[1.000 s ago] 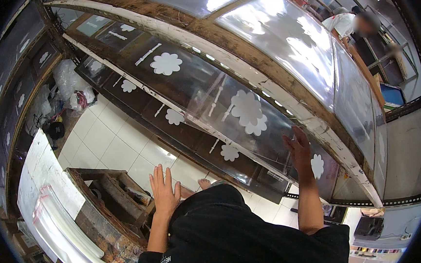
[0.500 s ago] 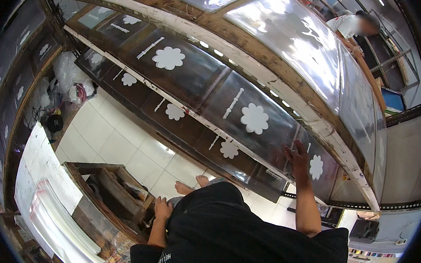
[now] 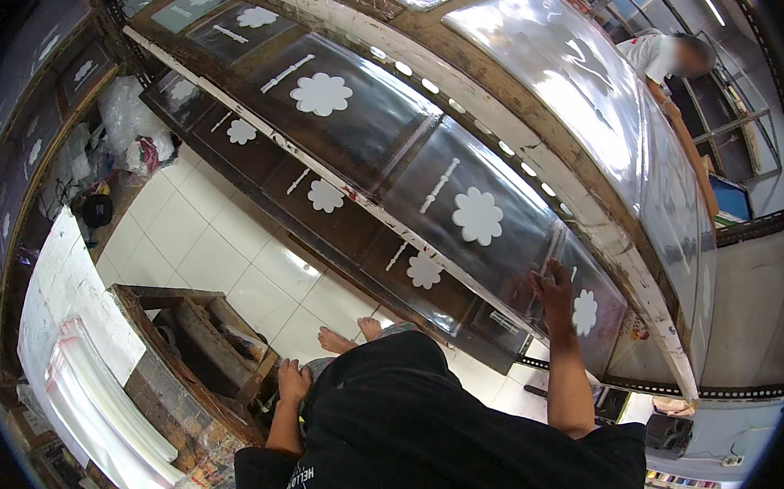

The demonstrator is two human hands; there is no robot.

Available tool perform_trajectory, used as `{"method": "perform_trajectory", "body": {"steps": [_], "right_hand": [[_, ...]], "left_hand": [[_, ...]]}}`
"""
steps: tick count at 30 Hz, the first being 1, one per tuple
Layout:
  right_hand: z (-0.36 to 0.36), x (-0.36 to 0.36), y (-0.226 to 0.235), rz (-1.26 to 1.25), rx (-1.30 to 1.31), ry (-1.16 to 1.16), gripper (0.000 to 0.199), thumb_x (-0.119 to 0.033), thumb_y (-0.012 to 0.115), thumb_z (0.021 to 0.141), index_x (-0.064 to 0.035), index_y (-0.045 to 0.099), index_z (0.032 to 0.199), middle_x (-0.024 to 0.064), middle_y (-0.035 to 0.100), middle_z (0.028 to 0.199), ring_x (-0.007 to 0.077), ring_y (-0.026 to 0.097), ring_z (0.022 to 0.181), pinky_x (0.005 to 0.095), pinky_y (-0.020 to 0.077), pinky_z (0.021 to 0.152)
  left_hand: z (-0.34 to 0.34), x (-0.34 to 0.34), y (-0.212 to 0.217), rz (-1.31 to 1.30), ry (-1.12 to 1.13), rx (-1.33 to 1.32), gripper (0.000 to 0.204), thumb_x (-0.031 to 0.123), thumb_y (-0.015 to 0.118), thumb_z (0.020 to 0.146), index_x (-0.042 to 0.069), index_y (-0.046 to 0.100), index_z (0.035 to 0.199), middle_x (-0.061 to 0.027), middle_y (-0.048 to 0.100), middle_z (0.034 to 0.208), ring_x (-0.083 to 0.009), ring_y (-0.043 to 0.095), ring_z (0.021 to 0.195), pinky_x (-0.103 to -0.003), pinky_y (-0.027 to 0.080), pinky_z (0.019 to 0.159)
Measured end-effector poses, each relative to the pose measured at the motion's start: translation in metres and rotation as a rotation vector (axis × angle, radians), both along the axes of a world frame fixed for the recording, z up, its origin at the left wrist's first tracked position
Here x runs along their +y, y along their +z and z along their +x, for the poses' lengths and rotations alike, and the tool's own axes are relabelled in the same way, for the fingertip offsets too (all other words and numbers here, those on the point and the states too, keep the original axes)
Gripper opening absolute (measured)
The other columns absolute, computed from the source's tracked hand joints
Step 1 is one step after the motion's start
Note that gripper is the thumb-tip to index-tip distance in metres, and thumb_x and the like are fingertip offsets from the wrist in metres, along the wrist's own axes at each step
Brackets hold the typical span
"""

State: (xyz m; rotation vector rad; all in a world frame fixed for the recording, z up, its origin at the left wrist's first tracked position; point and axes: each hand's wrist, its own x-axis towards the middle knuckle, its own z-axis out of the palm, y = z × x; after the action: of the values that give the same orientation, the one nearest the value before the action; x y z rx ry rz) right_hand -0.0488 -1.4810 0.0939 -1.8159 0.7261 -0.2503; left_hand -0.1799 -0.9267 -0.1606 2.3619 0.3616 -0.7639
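My right hand reaches out over a slanted shelf, its fingers apart at the seam between two glossy clear plastic sheets. Nothing shows in it, and whether the fingertips press on the plastic I cannot tell. White scalloped flower shapes and slim white bars show on the sheets. One more white flower lies just right of that hand. Low on the left, my left hand hangs beside the worn wooden bench, fingers loosely extended, with no object seen in it.
Above the shelf, a rack tier carries more shiny sheets; its pale edge rail curves past my right arm. A stack of clear plastic film lies on the bench. Bundled plastic bags sit at the far left. Another person stands beyond the rack.
The view has shifted slightly, and my left hand appears a little farther left. My right hand stays at the same seam, its pose nearly unchanged.
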Motion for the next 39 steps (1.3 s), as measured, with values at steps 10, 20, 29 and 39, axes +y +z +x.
{"method": "perform_trajectory", "body": {"steps": [10, 20, 29, 39], "right_hand": [[-0.001, -0.017, -0.005, -1.268, 0.095, 0.138, 0.041, -0.008, 0.066, 0.083, -0.0047, 0.064, 0.123, 0.0261, 0.062, 0.125, 0.0402, 0.057, 0.120, 0.0453, 0.0432, 0.107], [0.018, 0.025, 0.018, -0.870, 0.158, 0.391, 0.019, -0.020, 0.061, 0.091, -0.0045, 0.072, 0.094, 0.0176, 0.071, 0.096, 0.0380, 0.067, 0.095, 0.0465, 0.0515, 0.088], [0.106, 0.051, 0.032, -1.169, -0.124, 0.300, 0.019, -0.014, 0.063, 0.087, -0.0056, 0.067, 0.103, 0.0164, 0.068, 0.104, 0.0354, 0.063, 0.102, 0.0463, 0.0475, 0.092], [0.282, 0.186, 0.033, -0.902, -0.401, 0.769, 0.031, -0.013, 0.066, 0.089, -0.0016, 0.062, 0.117, 0.0200, 0.063, 0.119, 0.0378, 0.059, 0.115, 0.0451, 0.0469, 0.098]], "left_hand": [[0.004, 0.005, -0.008, -0.026, 0.010, 0.049, 0.050, 0.026, 0.057, 0.093, -0.004, 0.056, 0.132, -0.0293, 0.046, 0.144, -0.0441, 0.041, 0.135, -0.047, 0.034, 0.114], [-0.015, 0.005, -0.008, -0.023, 0.075, -0.004, 0.045, 0.026, 0.057, 0.092, -0.005, 0.060, 0.124, -0.0292, 0.049, 0.140, -0.0447, 0.044, 0.131, -0.049, 0.037, 0.110], [-0.038, 0.003, -0.013, 0.016, 0.223, -0.156, 0.042, 0.027, 0.055, 0.092, -0.005, 0.064, 0.117, -0.0284, 0.057, 0.126, -0.0452, 0.052, 0.119, -0.051, 0.042, 0.103], [-0.048, 0.000, 0.003, -0.028, 0.377, -0.036, 0.039, 0.025, 0.057, 0.093, -0.004, 0.063, 0.118, -0.0265, 0.058, 0.125, -0.0446, 0.052, 0.118, -0.050, 0.042, 0.102]]}}
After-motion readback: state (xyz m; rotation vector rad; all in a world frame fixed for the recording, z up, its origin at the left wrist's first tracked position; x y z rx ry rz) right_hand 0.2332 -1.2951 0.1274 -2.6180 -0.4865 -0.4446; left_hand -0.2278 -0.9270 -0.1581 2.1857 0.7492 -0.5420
